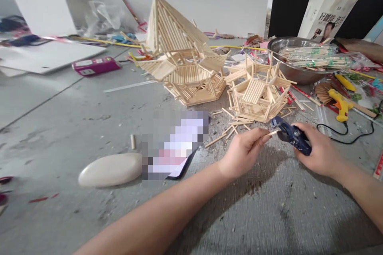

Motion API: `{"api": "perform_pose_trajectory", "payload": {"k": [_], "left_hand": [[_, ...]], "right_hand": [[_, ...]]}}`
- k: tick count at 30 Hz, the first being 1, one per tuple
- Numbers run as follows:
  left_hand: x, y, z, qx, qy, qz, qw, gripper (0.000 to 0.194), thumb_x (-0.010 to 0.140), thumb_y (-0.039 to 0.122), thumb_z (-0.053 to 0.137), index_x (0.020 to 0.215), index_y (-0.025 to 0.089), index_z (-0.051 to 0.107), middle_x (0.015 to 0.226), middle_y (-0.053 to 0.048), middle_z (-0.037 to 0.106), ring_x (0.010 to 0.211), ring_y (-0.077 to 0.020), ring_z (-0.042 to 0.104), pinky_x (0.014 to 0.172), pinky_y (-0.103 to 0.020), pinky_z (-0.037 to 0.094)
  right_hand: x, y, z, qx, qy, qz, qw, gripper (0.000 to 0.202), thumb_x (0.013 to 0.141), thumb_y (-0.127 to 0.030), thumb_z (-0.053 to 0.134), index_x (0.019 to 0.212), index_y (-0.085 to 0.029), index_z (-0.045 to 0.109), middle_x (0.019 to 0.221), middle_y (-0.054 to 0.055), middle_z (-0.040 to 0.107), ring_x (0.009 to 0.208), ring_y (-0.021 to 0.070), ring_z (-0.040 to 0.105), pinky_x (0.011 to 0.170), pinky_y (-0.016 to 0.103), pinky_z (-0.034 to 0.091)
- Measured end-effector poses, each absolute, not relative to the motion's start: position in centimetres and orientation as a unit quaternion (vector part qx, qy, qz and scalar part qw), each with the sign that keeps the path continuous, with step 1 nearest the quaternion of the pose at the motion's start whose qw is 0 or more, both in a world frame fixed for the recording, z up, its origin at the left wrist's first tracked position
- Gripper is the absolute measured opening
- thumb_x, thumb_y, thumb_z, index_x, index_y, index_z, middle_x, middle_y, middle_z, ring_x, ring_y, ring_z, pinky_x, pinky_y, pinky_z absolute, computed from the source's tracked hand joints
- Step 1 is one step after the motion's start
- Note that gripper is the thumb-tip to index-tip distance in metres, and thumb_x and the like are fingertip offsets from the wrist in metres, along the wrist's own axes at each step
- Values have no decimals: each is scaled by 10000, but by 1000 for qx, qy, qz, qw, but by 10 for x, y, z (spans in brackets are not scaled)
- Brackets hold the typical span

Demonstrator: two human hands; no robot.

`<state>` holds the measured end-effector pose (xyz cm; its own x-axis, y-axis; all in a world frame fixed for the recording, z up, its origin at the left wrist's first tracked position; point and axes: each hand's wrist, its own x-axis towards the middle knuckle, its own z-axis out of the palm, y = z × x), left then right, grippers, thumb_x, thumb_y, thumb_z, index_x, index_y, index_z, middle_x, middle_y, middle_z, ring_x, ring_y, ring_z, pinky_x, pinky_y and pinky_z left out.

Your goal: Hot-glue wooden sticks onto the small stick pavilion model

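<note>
Between its thumb and fingers, my left hand (245, 151) pinches a short wooden stick (273, 132). The stick's far end meets the jaws of a dark blue cutter (295, 137), which my right hand (317, 149) grips by its handles. Loose cut sticks (236, 125) lie on the floor just beyond my left hand. Behind them stands a small openwork stick structure (257, 91). To its left is a taller pavilion-like stick model (185, 67) with a pointed roof.
A phone (179, 147) leans beside a pale oval object (110, 170) on the grey floor (74, 127). At the right are a metal bowl (311, 77) of packaged sticks, a yellow glue gun (341, 105) with a black cord, and a white bag (329, 8). A purple packet (95, 66) lies far left.
</note>
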<state>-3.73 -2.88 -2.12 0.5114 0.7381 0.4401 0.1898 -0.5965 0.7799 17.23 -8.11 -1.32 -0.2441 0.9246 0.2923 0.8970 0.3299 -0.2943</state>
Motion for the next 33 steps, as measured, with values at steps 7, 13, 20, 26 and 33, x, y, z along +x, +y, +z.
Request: {"api": "perform_pose_trajectory", "payload": {"k": [7, 13, 20, 26, 33], "left_hand": [[-37, -29, -27, 820, 279, 372, 333, 238, 871, 185, 387, 643, 164, 453, 540, 50, 375, 497, -67, 342, 470, -192, 318], [-38, -29, -27, 818, 273, 359, 358, 226, 879, 191, 374, 675, 162, 467, 547, 50, 369, 496, -67, 329, 462, -200, 311], [-39, -28, -25, 816, 249, 357, 381, 215, 883, 199, 371, 695, 167, 471, 543, 53, 351, 488, -67, 304, 458, -204, 309], [-40, -27, -26, 820, 240, 356, 377, 199, 883, 195, 366, 788, 158, 538, 538, 55, 360, 488, -72, 321, 463, -199, 334], [-40, -28, -30, 826, 238, 363, 360, 282, 894, 200, 360, 1041, 112, 584, 550, 55, 368, 484, -68, 327, 476, -190, 359]], "right_hand": [[169, -84, -13, -558, -809, 39, 180, 453, 709, -175, 497, 1154, -177, 411, 1043, 121, 631, 871, 248, 624, 738, 379, 487], [170, -83, -12, -559, -810, 38, 173, 442, 706, -175, 491, 1142, -192, 423, 1012, 105, 642, 844, 246, 633, 706, 367, 485], [171, -84, -11, -558, -812, 44, 165, 459, 704, -178, 495, 1155, -203, 417, 1024, 98, 645, 843, 239, 637, 701, 357, 482], [172, -84, -12, -556, -813, 53, 167, 477, 705, -179, 504, 1172, -203, 408, 1050, 98, 642, 893, 250, 626, 731, 374, 482], [172, -83, -12, -559, -810, 51, 169, 462, 710, -180, 495, 1166, -203, 421, 1039, 105, 646, 857, 254, 635, 701, 377, 482]]}}
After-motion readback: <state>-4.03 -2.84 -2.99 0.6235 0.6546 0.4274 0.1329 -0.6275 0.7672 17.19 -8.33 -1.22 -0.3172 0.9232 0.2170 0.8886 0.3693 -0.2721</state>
